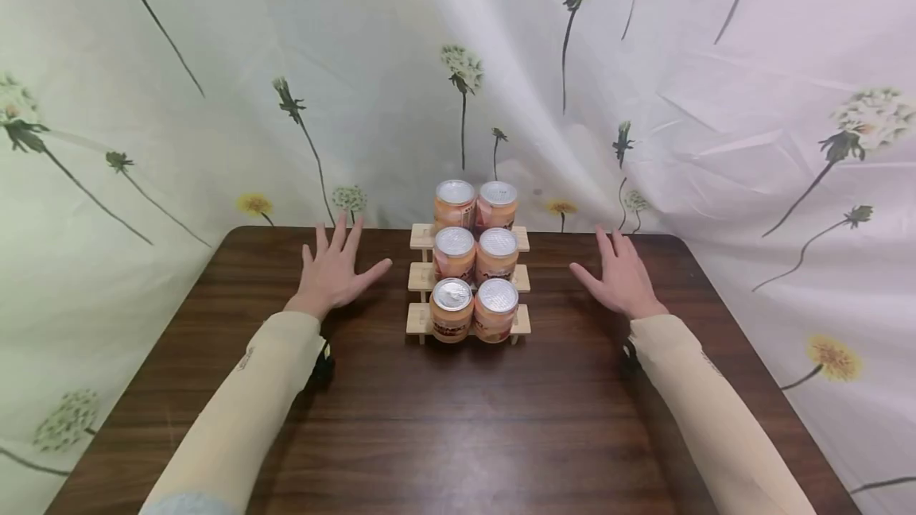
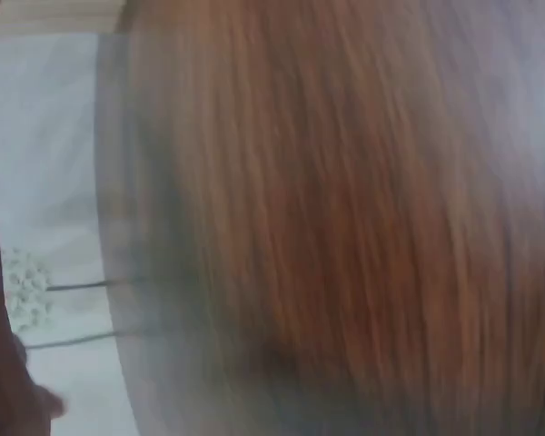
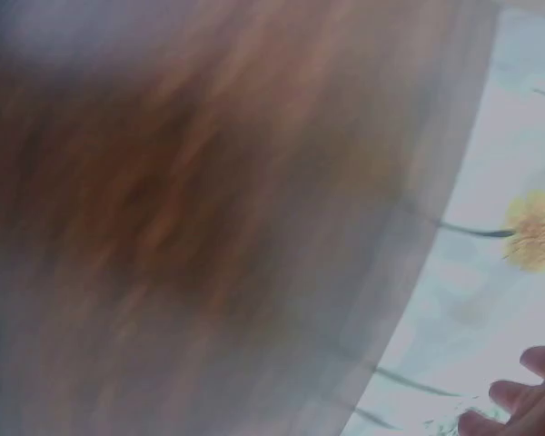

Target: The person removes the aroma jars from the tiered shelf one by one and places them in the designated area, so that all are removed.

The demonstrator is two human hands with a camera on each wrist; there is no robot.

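My left hand point(image 1: 332, 272) is spread with straight fingers over the table, left of a stepped wooden rack point(image 1: 418, 278). On the rack's three tiers stand several orange cans with silver lids, two side by side per tier, such as the front left can point(image 1: 452, 320) and the back right can point(image 1: 497, 213). To the right of the rack my right hand point(image 1: 621, 276) is likewise spread, holding nothing. Both hands are apart from the cans. Only part of the left hand point(image 2: 18, 381) and a few right fingertips point(image 3: 518, 395) show in the wrist views.
The dark brown wooden table point(image 1: 458, 427) reaches back to a pale curtain point(image 1: 401, 102) printed with dandelions. It hangs right behind the rack and along both sides of the table. Wrist cameras are strapped beneath the cream sleeves point(image 1: 265, 376).
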